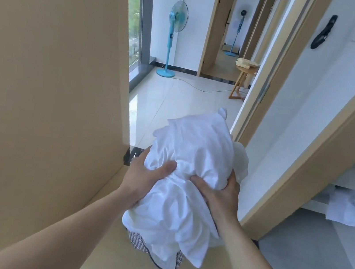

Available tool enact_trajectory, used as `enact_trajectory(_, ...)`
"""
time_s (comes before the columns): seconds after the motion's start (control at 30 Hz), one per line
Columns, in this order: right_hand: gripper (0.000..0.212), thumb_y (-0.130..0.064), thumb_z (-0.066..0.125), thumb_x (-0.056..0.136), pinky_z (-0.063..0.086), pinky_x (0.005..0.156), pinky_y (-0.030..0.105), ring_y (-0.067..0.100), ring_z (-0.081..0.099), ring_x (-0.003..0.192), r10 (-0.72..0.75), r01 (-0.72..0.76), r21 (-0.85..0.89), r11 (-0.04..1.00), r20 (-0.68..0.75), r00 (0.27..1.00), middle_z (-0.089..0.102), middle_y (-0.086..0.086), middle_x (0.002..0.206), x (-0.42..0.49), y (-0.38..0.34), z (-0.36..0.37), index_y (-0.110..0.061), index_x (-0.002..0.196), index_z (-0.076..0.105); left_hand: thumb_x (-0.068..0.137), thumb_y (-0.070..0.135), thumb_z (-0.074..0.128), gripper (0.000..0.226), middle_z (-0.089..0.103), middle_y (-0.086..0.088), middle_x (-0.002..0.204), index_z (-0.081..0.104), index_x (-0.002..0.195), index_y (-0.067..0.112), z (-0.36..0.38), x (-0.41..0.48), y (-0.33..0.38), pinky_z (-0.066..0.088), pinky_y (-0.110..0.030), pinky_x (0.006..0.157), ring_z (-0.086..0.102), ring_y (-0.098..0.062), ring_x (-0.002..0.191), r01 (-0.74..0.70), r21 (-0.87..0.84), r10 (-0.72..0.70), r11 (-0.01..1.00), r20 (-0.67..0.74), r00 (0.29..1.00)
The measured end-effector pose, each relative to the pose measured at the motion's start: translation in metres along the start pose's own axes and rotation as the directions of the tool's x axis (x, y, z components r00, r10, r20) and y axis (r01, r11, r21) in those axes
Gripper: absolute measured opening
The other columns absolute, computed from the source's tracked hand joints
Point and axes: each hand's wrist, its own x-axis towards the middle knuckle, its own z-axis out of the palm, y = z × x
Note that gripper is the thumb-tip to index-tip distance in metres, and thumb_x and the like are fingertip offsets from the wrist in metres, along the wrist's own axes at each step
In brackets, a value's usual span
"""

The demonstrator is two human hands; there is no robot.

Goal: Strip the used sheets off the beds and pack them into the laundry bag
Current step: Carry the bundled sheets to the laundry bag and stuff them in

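A bunched white sheet [193, 158] is held out in front of me at waist height. My left hand [144, 179] grips its left side with the thumb pressed into the cloth. My right hand [220, 197] grips its right side, fingers curled round a fold. Under the bundle hangs a patterned cloth with a dark edge [138, 243], mostly hidden by the sheet; I cannot tell whether it is the laundry bag. No bed is in view.
A tan open door [47, 81] fills the left. A doorway ahead opens onto a tiled floor [177, 101] with a blue standing fan [171, 40], its cord and a wooden stool [242, 79]. At the right, shelves hold white cloth [348, 209].
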Motion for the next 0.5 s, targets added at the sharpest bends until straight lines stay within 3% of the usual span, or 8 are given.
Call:
enact_trajectory(0.17,0.113,-0.072,0.082,0.039,0.047,0.103,0.045,0.018,0.055,0.118,0.012,-0.011,-0.038,0.999,0.039,0.999,0.052,-0.008,0.13,0.094,0.006,0.038,-0.047,0.141,0.039,0.08,0.04,0.08,0.032,0.074,0.024,0.095,0.064,0.107,0.044,-0.002,0.096,-0.013,0.055,-0.026,0.077,0.072,0.0,0.085,0.039,-0.002,-0.039,0.999,-0.048,0.998)
enact_trajectory(0.23,0.116,-0.072,0.083,0.039,0.046,0.104,0.046,0.018,0.054,0.12,0.037,-0.036,-0.039,0.999,0.045,0.998,0.05,-0.008,0.131,0.132,0.016,0.058,-0.045,0.143,0.038,0.079,0.041,0.081,0.036,0.075,0.02,0.099,0.065,0.111,0.042,-0.005,0.14,-0.026,0.056,-0.028,0.079,0.073,-0.003,0.089,0.054,0.004,-0.053,0.999,-0.056,0.997)
enact_trajectory(0.37,0.116,-0.073,0.087,0.039,0.048,0.103,0.048,0.016,0.056,0.119,0.098,-0.096,-0.052,0.994,0.023,0.995,0.051,-0.009,0.131,0.204,0.056,0.102,-0.046,0.141,0.038,0.08,0.04,0.08,0.042,0.075,0.02,0.102,0.064,0.119,0.038,-0.011,0.23,-0.068,0.054,-0.019,0.073,0.072,0.0,0.09,0.097,0.009,-0.097,0.995,-0.034,0.995)
enact_trajectory(0.5,0.121,-0.082,0.083,0.034,0.048,0.103,0.049,0.017,0.056,0.12,0.215,-0.214,-0.081,0.974,0.003,0.977,0.05,-0.009,0.135,0.258,0.117,0.137,-0.051,0.141,0.035,0.078,0.035,0.083,0.041,0.077,0.012,0.102,0.068,0.116,0.031,-0.007,0.306,-0.132,0.057,-0.027,0.078,0.074,-0.009,0.094,0.242,0.003,-0.242,0.97,-0.003,0.97)
